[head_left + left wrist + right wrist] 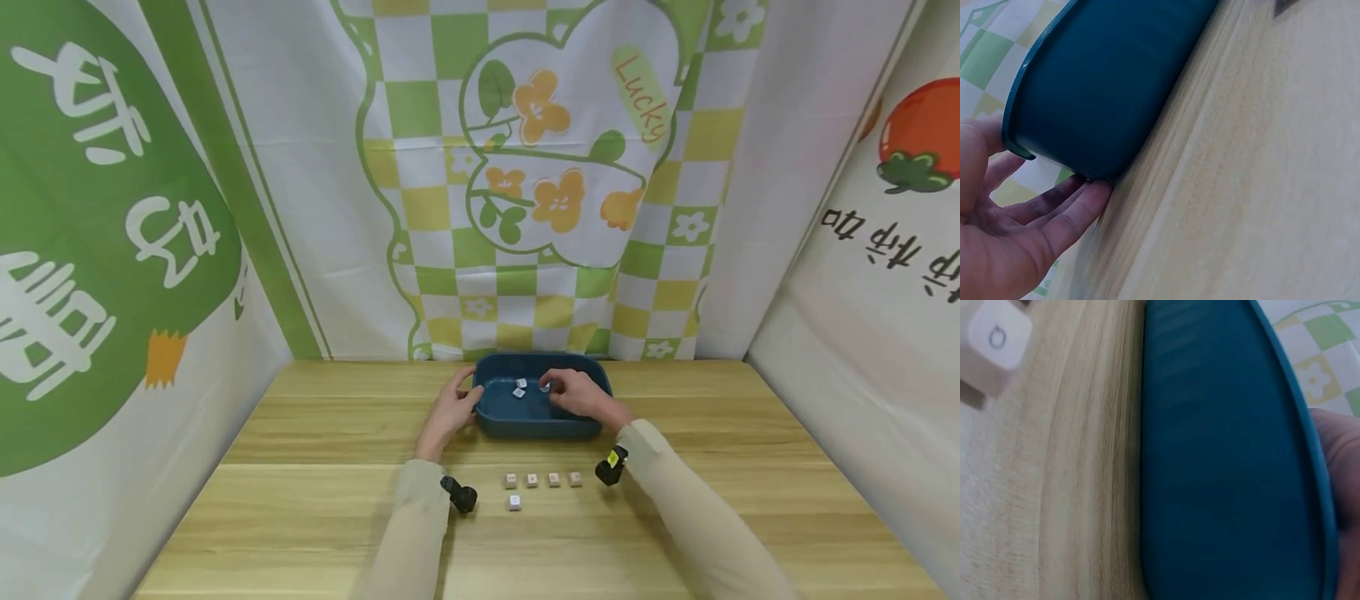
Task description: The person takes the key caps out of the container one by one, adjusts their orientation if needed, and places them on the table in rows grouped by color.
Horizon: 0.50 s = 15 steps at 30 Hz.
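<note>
A dark blue plastic tub (540, 428) stands at the back of the wooden table. My left hand (452, 410) grips its left end, thumb at the rim and fingers against the outer wall, as the left wrist view shows the hand (1022, 231) doing. Inside the tub, my right hand (577, 393) has its fingers curled, with a white keycap (545, 387) pinched at the fingertips. Two loose white keycaps (519, 392) lie on the tub floor to its left. In the right wrist view, the tub wall (1229, 456) hides most of the right hand (1344, 469).
In front of the tub, several pale keycaps (532, 481) stand in a row. One white keycap (514, 502) sits just nearer, below the row's left end. A printed curtain (420, 167) hangs behind the table (315, 483), with cloth walls at both sides.
</note>
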Tool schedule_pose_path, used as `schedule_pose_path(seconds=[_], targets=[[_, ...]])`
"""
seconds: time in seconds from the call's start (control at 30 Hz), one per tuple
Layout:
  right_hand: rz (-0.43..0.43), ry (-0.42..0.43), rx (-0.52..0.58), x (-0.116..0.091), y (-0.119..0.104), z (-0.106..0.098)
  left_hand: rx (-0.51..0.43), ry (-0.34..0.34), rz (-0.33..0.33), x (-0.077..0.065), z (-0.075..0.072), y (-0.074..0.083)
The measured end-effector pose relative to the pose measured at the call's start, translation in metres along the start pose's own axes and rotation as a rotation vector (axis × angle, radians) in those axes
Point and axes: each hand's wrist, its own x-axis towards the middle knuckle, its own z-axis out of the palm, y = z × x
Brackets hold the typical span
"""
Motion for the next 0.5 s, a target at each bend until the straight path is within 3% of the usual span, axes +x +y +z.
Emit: schedule_pose_path(seconds=[0.2,0.5], targets=[[-0.015,-0.003,-0.035,0.009,0.008,0.001,-0.001,0.003,0.013,-0.004,-0.001,0.004],[0.031,-0.028,-0.02,0.019,0.013,0.006,-0.002,0.003,0.018,-0.001,-0.001,0.0]])
